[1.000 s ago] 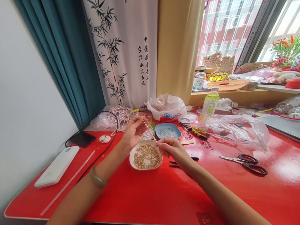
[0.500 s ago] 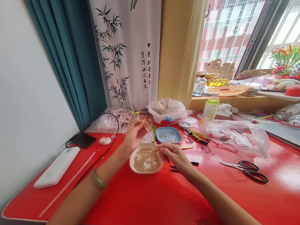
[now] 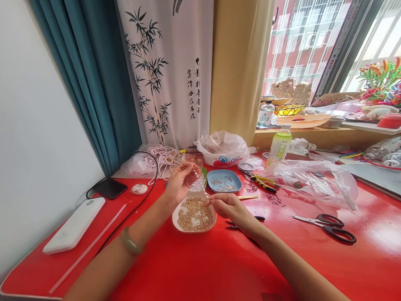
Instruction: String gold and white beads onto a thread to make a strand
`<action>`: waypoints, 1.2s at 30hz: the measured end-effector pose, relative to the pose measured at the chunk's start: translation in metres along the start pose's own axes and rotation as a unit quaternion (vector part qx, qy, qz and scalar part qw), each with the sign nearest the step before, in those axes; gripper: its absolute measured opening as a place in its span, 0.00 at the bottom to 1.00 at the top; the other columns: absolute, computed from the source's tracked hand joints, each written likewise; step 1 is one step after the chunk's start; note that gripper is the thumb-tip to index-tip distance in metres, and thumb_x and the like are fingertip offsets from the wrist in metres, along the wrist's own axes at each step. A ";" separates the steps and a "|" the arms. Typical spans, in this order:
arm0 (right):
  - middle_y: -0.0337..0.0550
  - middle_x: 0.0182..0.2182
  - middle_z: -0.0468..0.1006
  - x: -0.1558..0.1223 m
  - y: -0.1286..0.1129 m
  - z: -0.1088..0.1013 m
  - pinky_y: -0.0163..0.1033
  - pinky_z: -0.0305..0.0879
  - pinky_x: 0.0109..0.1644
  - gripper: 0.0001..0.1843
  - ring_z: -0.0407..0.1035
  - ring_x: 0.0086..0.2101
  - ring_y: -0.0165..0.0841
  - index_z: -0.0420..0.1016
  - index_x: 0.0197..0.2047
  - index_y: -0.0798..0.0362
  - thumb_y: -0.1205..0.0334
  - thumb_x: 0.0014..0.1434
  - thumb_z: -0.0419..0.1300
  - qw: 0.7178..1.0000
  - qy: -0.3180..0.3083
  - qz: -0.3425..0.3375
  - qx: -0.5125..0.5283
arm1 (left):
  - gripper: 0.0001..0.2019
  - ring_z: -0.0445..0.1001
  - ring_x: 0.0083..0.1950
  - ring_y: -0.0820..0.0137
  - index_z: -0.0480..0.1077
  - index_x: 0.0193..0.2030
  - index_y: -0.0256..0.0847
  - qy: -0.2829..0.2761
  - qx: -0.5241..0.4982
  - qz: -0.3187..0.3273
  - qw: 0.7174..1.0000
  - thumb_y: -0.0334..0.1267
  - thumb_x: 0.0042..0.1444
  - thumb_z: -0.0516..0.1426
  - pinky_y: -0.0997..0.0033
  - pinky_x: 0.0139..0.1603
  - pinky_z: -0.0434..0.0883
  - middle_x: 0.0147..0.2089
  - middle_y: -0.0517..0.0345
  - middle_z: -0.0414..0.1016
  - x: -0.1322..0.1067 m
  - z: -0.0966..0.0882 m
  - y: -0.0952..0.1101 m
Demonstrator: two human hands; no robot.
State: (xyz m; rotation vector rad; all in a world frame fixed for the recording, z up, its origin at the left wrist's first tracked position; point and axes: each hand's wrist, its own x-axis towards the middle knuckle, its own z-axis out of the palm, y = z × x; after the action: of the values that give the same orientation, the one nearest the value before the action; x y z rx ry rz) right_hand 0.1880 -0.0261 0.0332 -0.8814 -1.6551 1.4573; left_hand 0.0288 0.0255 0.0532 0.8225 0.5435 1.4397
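Observation:
My left hand (image 3: 180, 180) is raised just behind the white dish, its thumb and fingers pinched on a thin string of small beads (image 3: 197, 171). Lower and to the right, my right hand (image 3: 225, 207) pinches near the other end of that string, over the dish's right rim. Its fingertips hide exactly what they grip. Below both hands sits the white dish (image 3: 174, 222), with many small gold beads (image 3: 191, 218) spread over its bottom. Behind it, a green dish (image 3: 204, 175) of pale pearly beads is partly covered by my left hand.
A blue dish (image 3: 241, 178) with small pieces stands behind my right hand. Yellow-black pliers (image 3: 263, 184), dark pliers (image 3: 231, 225) and scissors (image 3: 332, 225) lie to the right. A phone (image 3: 109, 188), white power bank (image 3: 74, 225) and cable (image 3: 149, 190) lie left.
My right hand's fingers have shifted slightly and curl less below the pinch. The left hand keeps its pinch. The whole view has moved a little.

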 end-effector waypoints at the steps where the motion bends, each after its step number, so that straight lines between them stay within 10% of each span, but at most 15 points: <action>1: 0.29 0.14 0.50 0.000 0.000 0.000 0.32 0.35 0.20 0.13 0.41 0.17 0.21 0.71 0.29 0.60 0.60 0.50 0.50 1.000 -0.002 0.000 -0.001 | 0.05 0.70 0.27 0.79 0.64 0.25 0.36 -0.001 0.003 -0.001 1.000 0.28 0.43 0.58 0.81 0.29 0.69 0.25 0.62 0.70 0.000 0.000 0.000; 21: 0.28 0.10 0.52 -0.003 -0.002 -0.001 0.30 0.36 0.17 0.13 0.43 0.13 0.21 0.70 0.37 0.59 0.63 0.53 0.49 0.995 -0.002 -0.024 0.092 | 0.07 0.70 0.29 0.77 0.67 0.27 0.36 -0.001 0.174 0.075 0.982 0.35 0.41 0.60 0.79 0.32 0.67 0.29 0.58 0.73 -0.014 0.015 0.024; 36: 0.29 0.06 0.56 -0.002 0.003 -0.003 0.29 0.36 0.13 0.13 0.43 0.09 0.19 0.69 0.24 0.58 0.61 0.52 0.48 0.993 0.014 -0.016 0.114 | 0.09 0.72 0.27 0.75 0.63 0.26 0.37 -0.013 0.175 0.060 0.983 0.36 0.41 0.60 0.82 0.24 0.67 0.24 0.62 0.69 -0.012 0.015 0.017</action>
State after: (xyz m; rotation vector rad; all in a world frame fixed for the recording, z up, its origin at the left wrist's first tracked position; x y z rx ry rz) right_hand 0.1920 -0.0256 0.0305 -0.7425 -1.4412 1.5681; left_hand 0.0283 0.0100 0.0743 1.1682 0.7505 1.4620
